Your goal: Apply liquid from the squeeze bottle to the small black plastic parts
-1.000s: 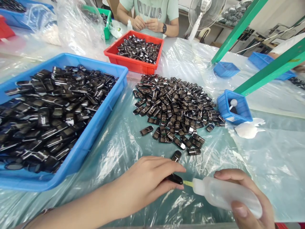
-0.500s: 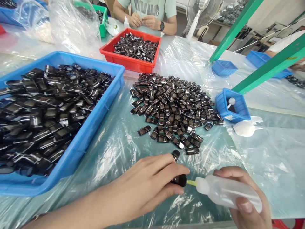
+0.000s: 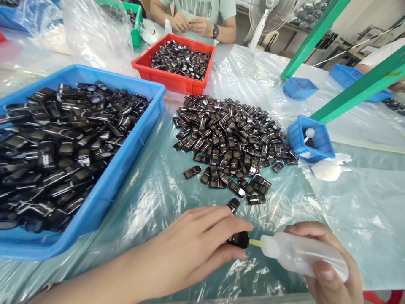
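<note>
Between the thumb and fingers of my left hand is a small glossy black plastic piece, its rounded end facing right. My right hand grips a translucent squeeze bottle, tilted nearly level. The bottle's thin yellowish nozzle points left and meets the end of the black piece, though exact contact is hard to tell. Just beyond my left fingers lies another black piece. Farther out spreads a loose pile of similar dark pieces on the plastic-covered table.
A large blue tray full of black pieces stands at left; a red tray of them sits behind the pile. At right are a small blue bin holding a white scoop, and green posts. Across the table sits a person.
Both hands, the black piece and the bottle keep nearly the same pose. The view has shifted very slightly; nothing was picked up or let go.
</note>
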`<action>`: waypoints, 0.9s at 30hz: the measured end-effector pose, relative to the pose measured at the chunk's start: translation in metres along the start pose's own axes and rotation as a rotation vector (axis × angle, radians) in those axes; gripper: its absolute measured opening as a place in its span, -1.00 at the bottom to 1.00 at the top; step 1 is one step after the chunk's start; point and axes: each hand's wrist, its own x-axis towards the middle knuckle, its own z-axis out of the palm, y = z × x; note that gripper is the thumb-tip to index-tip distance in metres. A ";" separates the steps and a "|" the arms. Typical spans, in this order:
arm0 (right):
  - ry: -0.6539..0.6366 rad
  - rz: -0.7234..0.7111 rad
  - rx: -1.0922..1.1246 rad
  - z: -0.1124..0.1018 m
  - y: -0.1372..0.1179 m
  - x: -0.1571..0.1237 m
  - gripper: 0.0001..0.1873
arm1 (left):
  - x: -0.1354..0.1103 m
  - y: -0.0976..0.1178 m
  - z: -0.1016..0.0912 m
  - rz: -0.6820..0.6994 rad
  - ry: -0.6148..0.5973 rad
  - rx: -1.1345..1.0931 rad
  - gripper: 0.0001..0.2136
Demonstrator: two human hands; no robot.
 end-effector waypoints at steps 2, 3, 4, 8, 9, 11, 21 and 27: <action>0.001 -0.011 -0.002 0.000 0.000 0.000 -0.39 | 0.000 0.000 0.000 0.004 0.007 0.004 -0.71; -0.004 -0.024 -0.006 -0.001 0.001 0.000 -0.39 | 0.000 0.000 0.001 0.002 0.011 0.009 -0.71; -0.011 -0.040 -0.015 -0.002 0.002 0.001 -0.39 | 0.000 0.000 0.001 0.003 0.017 0.014 -0.71; -0.099 -0.193 -0.071 -0.013 0.013 0.011 -0.49 | -0.001 0.000 0.002 0.018 0.036 0.020 -0.71; -0.130 -0.238 -0.080 -0.016 0.016 0.014 -0.52 | -0.001 -0.001 0.003 0.025 0.042 0.021 -0.71; -0.184 -0.303 -0.086 -0.020 0.020 0.018 -0.57 | -0.001 -0.001 0.004 0.033 0.050 0.018 -0.71; -0.043 -0.135 -0.004 -0.006 0.012 0.004 -0.41 | 0.001 0.000 0.000 0.027 0.043 0.025 -0.70; -0.234 -0.290 0.043 -0.052 0.041 0.035 -0.54 | 0.000 -0.003 -0.003 -0.052 0.015 -0.027 -0.75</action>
